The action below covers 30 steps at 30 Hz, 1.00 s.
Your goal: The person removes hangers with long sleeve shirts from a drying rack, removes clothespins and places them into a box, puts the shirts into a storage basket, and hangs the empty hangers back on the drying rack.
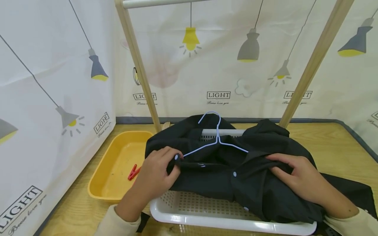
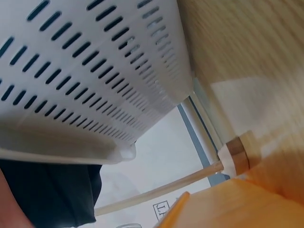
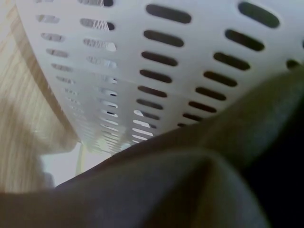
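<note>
A black buttoned shirt (image 1: 203,178) lies spread over a white perforated basket (image 1: 189,218). At its collar opening sits a pale blue wire hanger (image 1: 218,131), hook upward, its lower arms running under the cloth. My left hand (image 1: 157,170) pinches the shirt's edge by a white button, close to the hanger's left arm. My right hand (image 1: 301,178) grips a fold of the shirt on the right, thumb and fingers apart round the cloth. In the left wrist view the shirt (image 2: 52,194) hangs past the basket's rim; the right wrist view shows blurred dark cloth (image 3: 142,190) beside the basket.
At the left stands a yellow tray (image 1: 109,177) holding a red clothespin (image 1: 134,172). A wooden rack with slanted posts (image 1: 138,62) and a pale top bar (image 1: 159,3) rises behind the basket. Patterned cloth walls (image 1: 177,75) enclose the wooden table (image 1: 339,147).
</note>
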### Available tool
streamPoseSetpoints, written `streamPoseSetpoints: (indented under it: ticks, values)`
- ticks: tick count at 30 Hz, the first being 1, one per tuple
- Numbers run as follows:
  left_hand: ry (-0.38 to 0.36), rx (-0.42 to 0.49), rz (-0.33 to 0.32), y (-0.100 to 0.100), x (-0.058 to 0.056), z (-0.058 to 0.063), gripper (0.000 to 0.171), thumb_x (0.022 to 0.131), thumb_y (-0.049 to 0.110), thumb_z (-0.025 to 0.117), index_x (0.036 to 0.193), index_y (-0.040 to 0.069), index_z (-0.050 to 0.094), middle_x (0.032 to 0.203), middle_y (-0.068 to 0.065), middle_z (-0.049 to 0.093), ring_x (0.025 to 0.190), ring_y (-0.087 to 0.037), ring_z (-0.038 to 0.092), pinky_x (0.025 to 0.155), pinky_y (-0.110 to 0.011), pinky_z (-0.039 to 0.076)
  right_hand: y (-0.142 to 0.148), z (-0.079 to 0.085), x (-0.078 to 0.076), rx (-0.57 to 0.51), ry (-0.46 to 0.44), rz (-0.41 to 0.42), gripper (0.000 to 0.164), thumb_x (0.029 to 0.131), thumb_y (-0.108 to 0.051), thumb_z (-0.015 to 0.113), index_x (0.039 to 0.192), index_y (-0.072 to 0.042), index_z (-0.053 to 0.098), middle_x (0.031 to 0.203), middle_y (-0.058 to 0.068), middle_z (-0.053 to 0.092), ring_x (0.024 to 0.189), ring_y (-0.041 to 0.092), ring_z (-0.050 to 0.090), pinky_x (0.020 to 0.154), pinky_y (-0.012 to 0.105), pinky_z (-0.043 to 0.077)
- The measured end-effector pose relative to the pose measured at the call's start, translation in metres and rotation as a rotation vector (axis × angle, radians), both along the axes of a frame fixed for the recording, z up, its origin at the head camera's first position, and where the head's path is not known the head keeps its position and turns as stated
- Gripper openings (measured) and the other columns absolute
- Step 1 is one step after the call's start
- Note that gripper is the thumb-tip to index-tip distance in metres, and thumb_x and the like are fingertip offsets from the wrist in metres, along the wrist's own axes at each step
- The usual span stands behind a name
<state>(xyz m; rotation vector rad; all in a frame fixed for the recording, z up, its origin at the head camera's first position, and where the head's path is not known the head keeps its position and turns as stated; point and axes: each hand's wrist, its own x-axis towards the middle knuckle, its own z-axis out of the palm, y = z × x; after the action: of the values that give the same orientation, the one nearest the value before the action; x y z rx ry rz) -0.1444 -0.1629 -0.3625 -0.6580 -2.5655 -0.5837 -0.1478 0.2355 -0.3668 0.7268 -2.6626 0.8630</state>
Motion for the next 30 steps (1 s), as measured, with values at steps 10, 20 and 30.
streamPoseSetpoints:
  ticks: [10,20,30]
  values:
    - [-0.03,0.011,0.001,-0.009,-0.002,0.007,0.012,0.089,0.023,0.066,0.101,0.021,0.067,0.095,0.008,0.069,0.083,-0.012,0.06,0.075,-0.031,0.05,-0.001,0.002,0.0,-0.018,0.004,0.011,0.031,0.087,-0.005,0.074,0.115,-0.019,0.072,0.109,0.0,0.075,0.096,-0.008,0.061,0.08,0.004,0.042]
    - [-0.017,-0.009,0.044,-0.008,-0.004,0.005,0.015,0.09,0.026,0.063,0.102,0.017,0.067,0.094,0.004,0.07,0.082,-0.015,0.061,0.074,-0.033,0.05,-0.002,0.005,0.002,-0.07,0.124,-0.041,0.029,0.081,0.002,0.077,0.103,-0.016,0.072,0.093,0.003,0.076,0.071,-0.007,0.059,0.068,0.007,0.042]
    - [-0.016,-0.003,0.068,-0.008,-0.004,0.001,0.021,0.091,0.031,0.064,0.102,0.014,0.066,0.096,0.001,0.07,0.085,-0.017,0.061,0.078,-0.036,0.052,0.012,0.001,-0.004,-0.051,0.165,-0.089,0.037,0.075,0.009,0.078,0.105,-0.013,0.072,0.095,0.009,0.075,0.09,-0.014,0.056,0.077,0.001,0.039]
